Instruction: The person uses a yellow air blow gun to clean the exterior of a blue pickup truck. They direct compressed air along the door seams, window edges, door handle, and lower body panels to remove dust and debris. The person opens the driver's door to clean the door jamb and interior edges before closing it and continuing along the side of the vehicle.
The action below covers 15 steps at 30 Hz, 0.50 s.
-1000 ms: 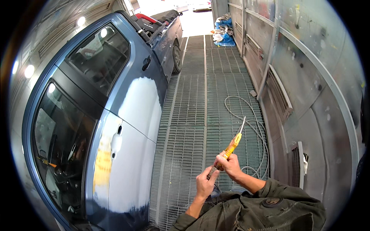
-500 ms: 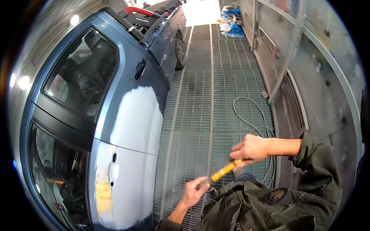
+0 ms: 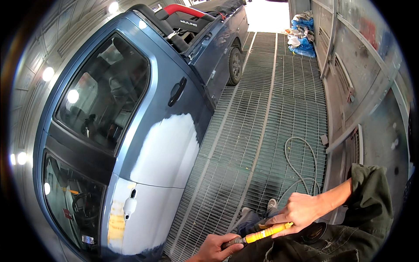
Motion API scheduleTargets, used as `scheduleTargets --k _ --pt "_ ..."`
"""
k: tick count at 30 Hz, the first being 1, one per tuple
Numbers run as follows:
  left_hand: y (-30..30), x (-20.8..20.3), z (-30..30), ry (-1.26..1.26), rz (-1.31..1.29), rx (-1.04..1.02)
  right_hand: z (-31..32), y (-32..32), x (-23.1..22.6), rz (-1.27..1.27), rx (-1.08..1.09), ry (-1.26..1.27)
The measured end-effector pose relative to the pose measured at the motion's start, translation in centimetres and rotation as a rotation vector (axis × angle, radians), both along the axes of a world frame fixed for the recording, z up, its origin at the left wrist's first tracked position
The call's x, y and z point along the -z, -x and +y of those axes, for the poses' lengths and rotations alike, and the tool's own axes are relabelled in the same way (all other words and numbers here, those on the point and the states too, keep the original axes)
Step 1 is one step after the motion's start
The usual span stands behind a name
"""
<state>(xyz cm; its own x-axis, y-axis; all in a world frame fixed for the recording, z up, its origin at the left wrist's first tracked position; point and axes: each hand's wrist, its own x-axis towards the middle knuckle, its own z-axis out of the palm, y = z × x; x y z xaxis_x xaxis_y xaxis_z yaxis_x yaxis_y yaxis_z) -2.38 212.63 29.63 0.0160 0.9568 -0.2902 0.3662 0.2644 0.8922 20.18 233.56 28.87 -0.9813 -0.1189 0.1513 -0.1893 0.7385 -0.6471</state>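
Note:
Low in the view, in front of my jacket, I hold a slim yellow ribbed tool point(image 3: 266, 233) with a dark grey cylindrical end point(image 3: 234, 241). My left hand point(image 3: 214, 247) is closed around the grey end, its thumb lying along it. At the yellow end, my right hand point(image 3: 301, 212) has its fingers closed on the tool, and a bit of yellow shows past them. Its fingertips are partly hidden, and I cannot make out the exact kind of tool.
A blue pickup truck point(image 3: 157, 84) stands to my left, with whitish patches point(image 3: 168, 150) and a yellowish area on its doors. Below is a grated floor point(image 3: 227, 161). A grey hose point(image 3: 286, 144) lies near the right wall point(image 3: 345, 83). Blue and white bundles point(image 3: 301, 41) sit at the far end.
My view has swung, so the truck and floor sit differently in the picture. Both hands and the yellow tool are lower in the picture, nearer my body. My shoes now show.

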Motion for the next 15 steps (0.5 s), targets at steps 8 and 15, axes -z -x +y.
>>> scheduleTargets --k 8,15 --pt "3.6 -1.5 8.2 -0.222 0.007 -0.120 7.8 6.3 0.0 -0.294 -0.078 0.109" --pt "10.1 -0.4 15.3 -0.433 0.083 -0.186 14.7 13.3 -1.8 -0.346 0.029 0.239"
